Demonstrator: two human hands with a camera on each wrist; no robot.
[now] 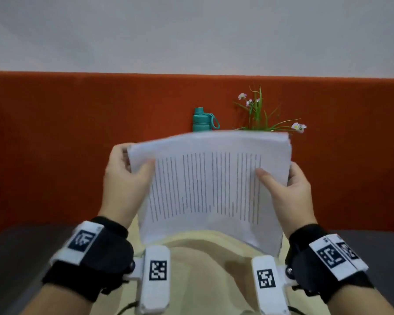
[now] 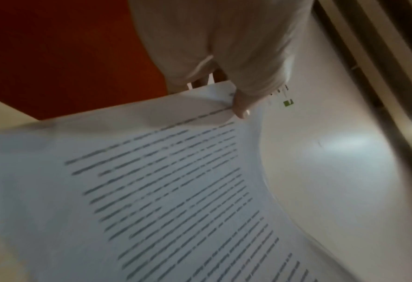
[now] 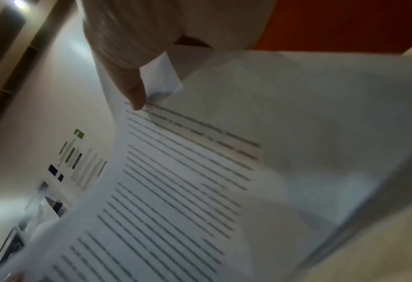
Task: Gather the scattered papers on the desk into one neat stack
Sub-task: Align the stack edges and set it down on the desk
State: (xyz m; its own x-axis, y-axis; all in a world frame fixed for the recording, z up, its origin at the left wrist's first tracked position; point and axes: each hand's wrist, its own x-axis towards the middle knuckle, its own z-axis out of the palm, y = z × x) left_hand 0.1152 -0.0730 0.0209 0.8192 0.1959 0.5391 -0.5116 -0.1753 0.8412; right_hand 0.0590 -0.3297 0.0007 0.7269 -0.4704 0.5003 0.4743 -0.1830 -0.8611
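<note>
**Squaring the gathered sheets in the air**

Both hands are holding the stack of printed papers (image 1: 210, 185) up off the beige desk (image 1: 205, 264), in front of the chest, so the gathering step appears nearly done and the evening-up step seems to be in hand. The left hand (image 1: 125, 178) is gripping the stack's left edge, thumb lying on the printed face and fingers curling behind. The right hand (image 1: 287, 189) is pinching the right edge the same way. The sheets are bowing slightly, and their far edges are looking uneven. The next move likely calls for tapping the edges square, then laying the stack flat. A teal bottle (image 1: 203, 120) and a flowering plant (image 1: 259, 112) are standing behind, against the orange partition (image 1: 55, 144).
</note>
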